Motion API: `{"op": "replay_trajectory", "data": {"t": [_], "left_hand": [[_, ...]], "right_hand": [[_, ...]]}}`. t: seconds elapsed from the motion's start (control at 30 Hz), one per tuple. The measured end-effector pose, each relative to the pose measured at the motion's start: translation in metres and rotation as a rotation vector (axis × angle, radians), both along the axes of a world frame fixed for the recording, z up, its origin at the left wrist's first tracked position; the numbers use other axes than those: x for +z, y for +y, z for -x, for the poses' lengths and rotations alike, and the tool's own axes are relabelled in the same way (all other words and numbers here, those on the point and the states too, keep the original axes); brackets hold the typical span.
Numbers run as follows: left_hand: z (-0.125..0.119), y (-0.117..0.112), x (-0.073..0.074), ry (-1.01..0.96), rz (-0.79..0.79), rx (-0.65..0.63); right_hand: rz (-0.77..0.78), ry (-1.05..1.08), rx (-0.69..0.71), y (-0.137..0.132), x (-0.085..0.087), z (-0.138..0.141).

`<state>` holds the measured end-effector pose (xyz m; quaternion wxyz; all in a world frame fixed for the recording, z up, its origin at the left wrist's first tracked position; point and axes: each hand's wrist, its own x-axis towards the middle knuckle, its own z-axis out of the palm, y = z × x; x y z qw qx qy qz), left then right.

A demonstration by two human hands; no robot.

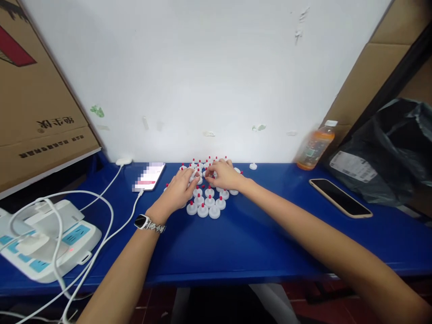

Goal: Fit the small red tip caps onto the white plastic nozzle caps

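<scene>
Reaching amid red-tipped wht caps (209,204), both hands (180,188)

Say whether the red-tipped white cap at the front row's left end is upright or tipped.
Upright: the red-tipped white cap rests on its wide base on the blue table, red tip pointing up.

On your left wrist you wear a watch (142,221) with a rounded-square case, whitish silver around a black face. Its bracelet (158,227) is silver metal, with chunky, shiny links. Your left forearm (126,265) and right forearm (320,238) are bare. Below the counter's (253,243) near edge, pale grey shapes (274,301) show; whether they are your clothing is unclear.
</scene>
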<state>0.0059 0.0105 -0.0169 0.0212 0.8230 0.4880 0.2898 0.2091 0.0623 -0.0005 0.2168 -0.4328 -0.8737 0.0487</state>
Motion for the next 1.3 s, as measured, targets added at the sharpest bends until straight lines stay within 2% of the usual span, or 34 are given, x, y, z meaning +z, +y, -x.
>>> {"op": "replay_trajectory", "data": {"t": [0.17,0.4,0.57,0.7,0.77,0.9,1.0,1.1,1.2,1.3], "left_hand": [[-0.003,-0.001,-0.006,0.054,-0.013,0.031],[-0.006,-0.003,-0.008,0.033,-0.043,-0.015],[-0.006,-0.003,-0.008,0.035,-0.026,-0.009],[-0.006,-0.004,-0.006,0.022,-0.016,-0.021],[-0.007,-0.004,-0.005,0.011,-0.010,-0.017],[-0.010,-0.005,-0.004,-0.014,-0.016,-0.034],[-0.012,-0.006,-0.005,-0.022,-0.021,-0.052],[-0.015,-0.006,-0.008,-0.024,-0.035,-0.064],[-0.017,-0.008,-0.009,-0.032,-0.050,-0.080],[-0.020,-0.011,-0.008,-0.029,-0.061,-0.099]], "right_hand": [[0.146,-0.195,0.070,0.005,0.009,0.023],[0.266,-0.229,0.070,0.008,0.013,0.029],[0.293,-0.208,0.049,0.011,0.013,0.031],[0.216,-0.236,0.059,0.011,0.008,0.025],[0.159,-0.150,0.063,0.009,0.004,0.018],[0.095,0.188,0.037,-0.001,0.002,0.002],[0.132,0.446,0.063,-0.014,0.004,-0.009],[0.151,0.602,0.109,-0.026,0.002,-0.017],[0.197,0.721,0.121,-0.031,-0.004,-0.016],[0.319,0.899,0.165,-0.032,-0.009,-0.009]]}}
